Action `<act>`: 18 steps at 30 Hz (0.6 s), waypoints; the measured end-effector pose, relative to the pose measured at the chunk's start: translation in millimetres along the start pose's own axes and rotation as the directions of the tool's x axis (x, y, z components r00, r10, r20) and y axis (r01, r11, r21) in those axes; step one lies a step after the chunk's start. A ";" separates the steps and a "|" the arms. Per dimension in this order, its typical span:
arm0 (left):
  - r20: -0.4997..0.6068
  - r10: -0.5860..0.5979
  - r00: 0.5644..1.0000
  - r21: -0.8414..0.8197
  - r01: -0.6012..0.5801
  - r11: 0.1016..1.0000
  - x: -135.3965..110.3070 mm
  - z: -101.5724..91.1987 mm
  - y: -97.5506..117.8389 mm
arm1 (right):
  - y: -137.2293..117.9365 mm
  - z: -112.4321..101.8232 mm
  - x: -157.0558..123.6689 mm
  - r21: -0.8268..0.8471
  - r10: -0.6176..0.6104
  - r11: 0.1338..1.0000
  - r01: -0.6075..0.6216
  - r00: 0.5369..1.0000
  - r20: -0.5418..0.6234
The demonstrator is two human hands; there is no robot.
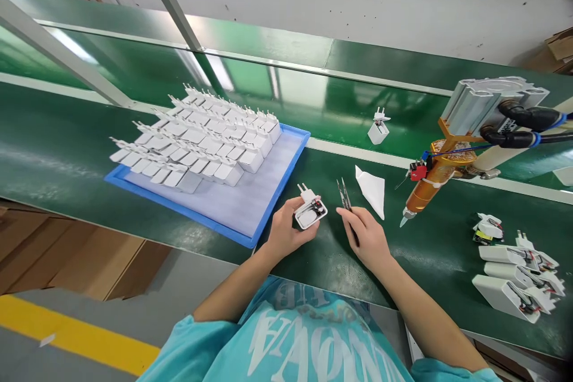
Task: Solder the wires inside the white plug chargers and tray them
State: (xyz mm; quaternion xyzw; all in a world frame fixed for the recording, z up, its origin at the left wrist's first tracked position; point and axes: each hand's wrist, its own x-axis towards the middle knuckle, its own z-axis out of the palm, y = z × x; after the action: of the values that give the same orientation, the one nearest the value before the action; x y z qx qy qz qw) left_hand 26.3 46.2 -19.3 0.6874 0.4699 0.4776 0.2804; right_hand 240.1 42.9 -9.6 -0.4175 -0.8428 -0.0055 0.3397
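Note:
My left hand grips a white power adapter whose housing stands open, with wires and dark and red parts showing inside. Its two-pin plug piece sticks up at the far edge. In my right hand is a pair of metal tweezers, tips pointing away from me and slightly apart. The tweezers are beside the adapter, not touching it. A folded white paper lies just beyond my right hand. To its right, an orange dispenser with a clear nozzle hangs over the table.
On the left, a blue tray carries rows of white adapters. Several open adapters and a loose circuit board lie at the right. One adapter stands on the green belt. Cardboard boxes are below left.

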 end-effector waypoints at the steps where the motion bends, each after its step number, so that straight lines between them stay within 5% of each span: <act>1: 0.015 -0.041 0.999 -0.054 0.042 0.998 -0.8 -0.5 0.8 | 3.3 5.2 0.4 -0.071 0.029 0.997 -0.022 0.995 0.094; 4: 0.073 -0.113 0.991 -0.151 0.123 0.981 -2.0 -1.6 1.5 | 11.5 16.9 0.1 -0.178 0.116 0.982 -0.062 0.941 0.317; 6: 0.066 -0.110 0.992 -0.104 0.116 0.988 -1.1 -1.2 0.7 | 12.9 18.1 0.5 -0.132 0.149 0.985 -0.109 0.927 0.343; 9: -0.054 0.095 0.994 0.118 -0.088 0.989 2.4 2.2 -1.2 | 6.0 10.3 7.0 0.140 0.198 0.963 -0.230 0.957 0.212; 12: -0.067 0.341 0.938 0.265 -0.313 0.912 5.2 7.9 -4.4 | -9.4 -0.8 20.5 0.452 0.257 0.845 -0.284 0.959 0.120; 18: -0.027 0.386 0.922 0.170 -0.376 0.911 2.7 13.9 -11.7 | -34.2 0.8 38.7 0.514 0.301 0.812 -0.276 0.953 0.035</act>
State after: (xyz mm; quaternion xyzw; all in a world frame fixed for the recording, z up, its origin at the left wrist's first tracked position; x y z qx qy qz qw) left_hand 34.9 54.2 -33.5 0.7717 0.3721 0.5037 0.1112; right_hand 199.2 48.0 21.5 -0.4346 -0.7320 0.2604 0.4556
